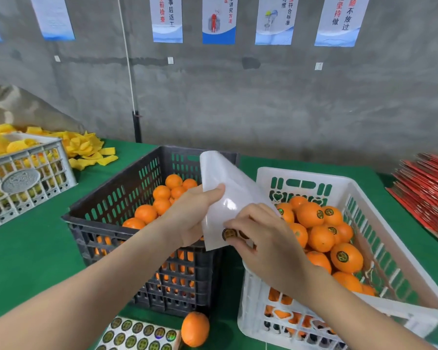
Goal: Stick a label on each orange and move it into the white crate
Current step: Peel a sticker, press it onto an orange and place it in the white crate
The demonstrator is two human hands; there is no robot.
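Note:
My left hand (195, 213) grips a nearly used-up white label sheet (228, 188), held up between the two crates. My right hand (261, 238) pinches at a round black-and-gold label (228, 234) near the sheet's lower edge. The black crate (106, 223) on the left holds unlabelled oranges (162, 198). On the right, the white crate (314, 178) holds several oranges with labels (344, 256). One loose orange (195, 329) lies on the green table in front of the black crate, next to a full sheet of labels (139, 334).
A grey crate (28, 178) with yellow foam nets stands at far left, with more nets (86, 150) piled behind it. Red flat packaging (425, 188) is stacked at the right edge. A concrete wall with posters rises behind the green table (31, 253).

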